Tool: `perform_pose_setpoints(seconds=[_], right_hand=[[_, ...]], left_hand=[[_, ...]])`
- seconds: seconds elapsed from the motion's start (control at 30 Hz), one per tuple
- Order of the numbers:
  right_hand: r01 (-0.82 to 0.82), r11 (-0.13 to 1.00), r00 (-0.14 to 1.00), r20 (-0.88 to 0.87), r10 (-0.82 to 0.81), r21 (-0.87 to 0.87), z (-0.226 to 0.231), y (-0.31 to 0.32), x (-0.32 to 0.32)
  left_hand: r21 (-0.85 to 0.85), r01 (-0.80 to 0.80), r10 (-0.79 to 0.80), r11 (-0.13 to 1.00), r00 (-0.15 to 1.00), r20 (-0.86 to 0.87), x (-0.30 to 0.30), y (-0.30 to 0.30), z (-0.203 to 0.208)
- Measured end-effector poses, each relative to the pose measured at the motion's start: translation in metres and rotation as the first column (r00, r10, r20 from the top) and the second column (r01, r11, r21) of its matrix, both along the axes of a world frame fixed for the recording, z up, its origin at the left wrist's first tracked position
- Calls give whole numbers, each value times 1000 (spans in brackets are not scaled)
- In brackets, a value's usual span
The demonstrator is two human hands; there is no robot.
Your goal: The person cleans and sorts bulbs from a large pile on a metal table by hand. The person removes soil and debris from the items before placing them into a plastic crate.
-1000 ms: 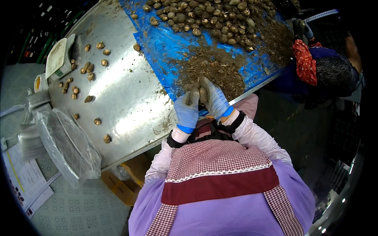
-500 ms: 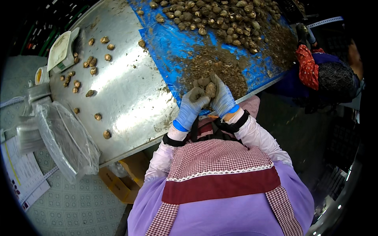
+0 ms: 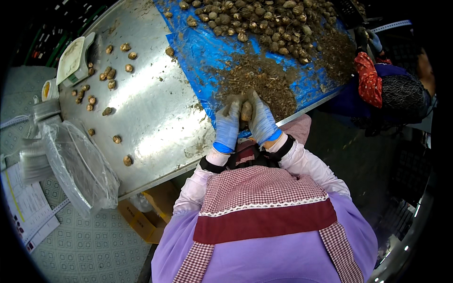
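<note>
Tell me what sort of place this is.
Probably a produce sorting or packing room: a heap of muddy tubers on a blue sheet, and what looks like a scale at a metal table's edge.

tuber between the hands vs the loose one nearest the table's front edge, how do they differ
The held tuber sits between the left hand and right hand; the loose tuber lies untouched on the metal table.
The held tuber looks oval, longer than wide; the loose tuber looks rounder.
The held tuber appears larger in the picture than the loose tuber, perhaps partly from being nearer the camera.
Both are brownish.
</note>
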State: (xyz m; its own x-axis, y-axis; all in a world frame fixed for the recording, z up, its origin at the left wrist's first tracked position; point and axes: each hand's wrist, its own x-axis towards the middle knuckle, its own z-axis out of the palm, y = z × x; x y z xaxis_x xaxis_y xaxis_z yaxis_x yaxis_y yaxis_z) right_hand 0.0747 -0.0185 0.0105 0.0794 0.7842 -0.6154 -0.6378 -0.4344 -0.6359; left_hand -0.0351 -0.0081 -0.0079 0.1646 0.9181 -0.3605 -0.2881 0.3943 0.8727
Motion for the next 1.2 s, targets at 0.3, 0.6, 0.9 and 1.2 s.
perform_pose_setpoints(seconds=[0.3,0.6,0.9,1.2], right_hand=[[-185,980,959,229,164,75,11,6,16],[-312,828,948,211,238,465,9,15,28],[-264,928,909,389,149,262,-2,12,16],[3,997,987,160,-16,81,-13,11,17]], left_hand=[[-359,267,-83,894,887,454,-3,-4,-5],[-387,287,93,876,687,721,-10,4,-27],[-386,97,-54,917,991,121,-10,-7,-8],[454,227,3,862,892,-452,-11,-5,16]])
